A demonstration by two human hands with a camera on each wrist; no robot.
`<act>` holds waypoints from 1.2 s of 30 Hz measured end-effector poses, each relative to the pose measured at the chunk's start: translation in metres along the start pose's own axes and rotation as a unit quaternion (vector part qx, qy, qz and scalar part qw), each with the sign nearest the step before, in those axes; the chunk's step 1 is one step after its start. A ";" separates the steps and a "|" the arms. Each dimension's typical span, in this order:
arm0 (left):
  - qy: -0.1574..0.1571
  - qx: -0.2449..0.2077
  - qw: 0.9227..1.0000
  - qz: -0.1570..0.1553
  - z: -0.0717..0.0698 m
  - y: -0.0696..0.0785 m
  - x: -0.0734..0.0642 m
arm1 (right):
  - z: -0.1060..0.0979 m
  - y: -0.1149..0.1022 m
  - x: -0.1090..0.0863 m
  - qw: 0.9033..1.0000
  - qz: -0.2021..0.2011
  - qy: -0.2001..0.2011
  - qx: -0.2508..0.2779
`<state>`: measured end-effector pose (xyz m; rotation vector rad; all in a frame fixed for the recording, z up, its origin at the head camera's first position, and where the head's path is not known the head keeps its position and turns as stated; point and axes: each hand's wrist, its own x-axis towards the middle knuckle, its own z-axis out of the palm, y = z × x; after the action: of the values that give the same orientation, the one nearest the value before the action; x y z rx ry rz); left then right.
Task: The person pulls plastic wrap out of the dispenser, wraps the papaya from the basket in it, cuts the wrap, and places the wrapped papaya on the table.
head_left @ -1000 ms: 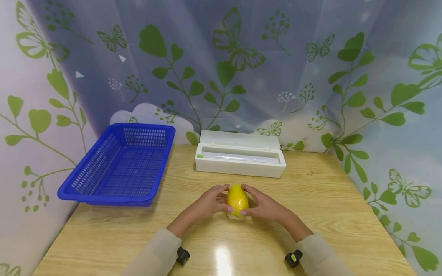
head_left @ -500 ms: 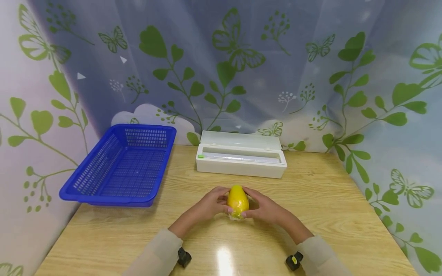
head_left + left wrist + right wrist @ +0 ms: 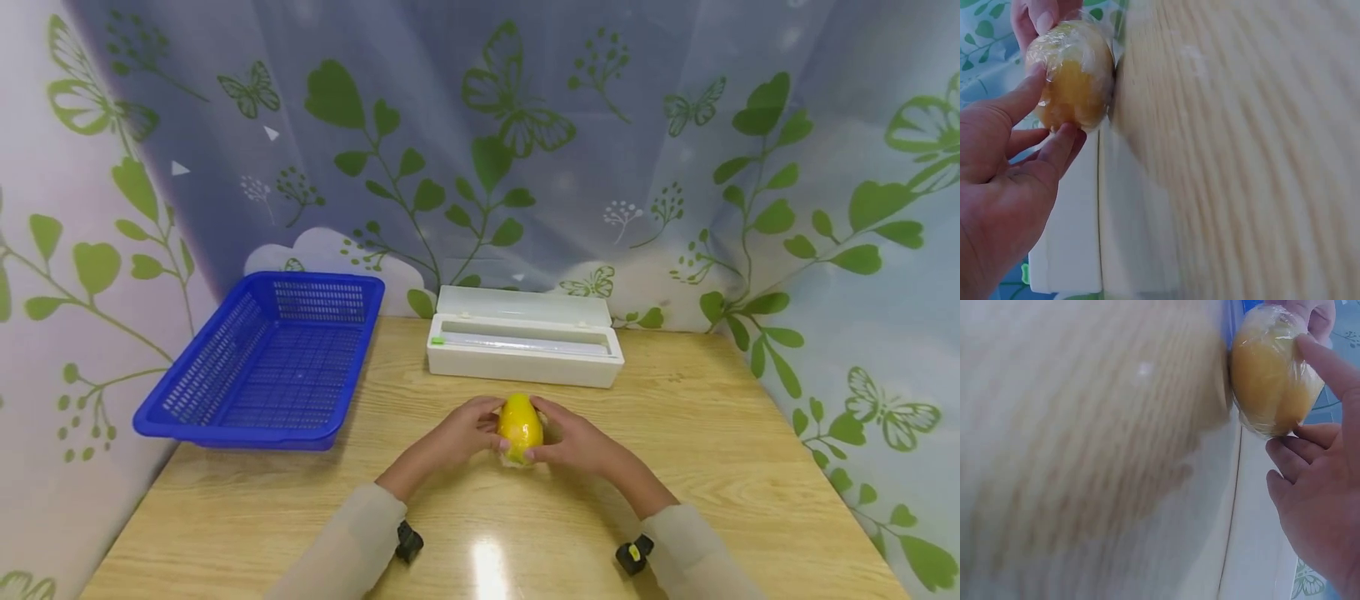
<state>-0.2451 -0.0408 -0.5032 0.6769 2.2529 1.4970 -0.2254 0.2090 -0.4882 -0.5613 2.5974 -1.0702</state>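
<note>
A yellow mango [image 3: 520,427] in clear cling film sits close over the middle of the wooden table. From its left side my left hand [image 3: 459,433] holds it, thumb near the front and fingertips at the far end. On the opposite side my right hand [image 3: 576,440] grips it the same way. The left wrist view shows creased film over the mango [image 3: 1075,81] and the left fingertips against it. In the right wrist view the right thumb presses the film on the mango [image 3: 1272,375], with fingers at its end.
A white cling film dispenser [image 3: 517,367] stands behind the hands, its lid up, with a roll inside and a green slider [image 3: 438,341] at its left end. The blue plastic basket [image 3: 330,435] is at the back left. A patterned curtain [image 3: 570,192] hangs behind the table.
Both hands have shifted the mango slightly away from the body and a little to the right, keeping hold of it. The dispenser and basket stay in place.
</note>
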 end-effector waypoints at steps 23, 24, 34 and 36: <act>-0.019 0.005 1.000 -0.022 -0.009 0.001 -0.001 | -0.001 0.000 0.003 1.000 -0.002 -0.004 -0.013; -0.017 0.006 1.000 -0.021 -0.009 0.001 -0.001 | -0.001 0.000 0.003 1.000 -0.001 -0.004 -0.013; -0.008 0.014 0.999 -0.029 -0.012 0.002 -0.004 | 0.001 0.001 0.002 1.000 0.001 0.008 -0.001; -0.006 0.018 0.999 -0.028 -0.013 0.004 -0.004 | 0.000 0.001 0.002 1.000 -0.005 0.016 -0.008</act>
<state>-0.2476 -0.0517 -0.4950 0.6244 2.2760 1.4262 -0.2274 0.2086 -0.4896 -0.5660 2.6341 -1.0716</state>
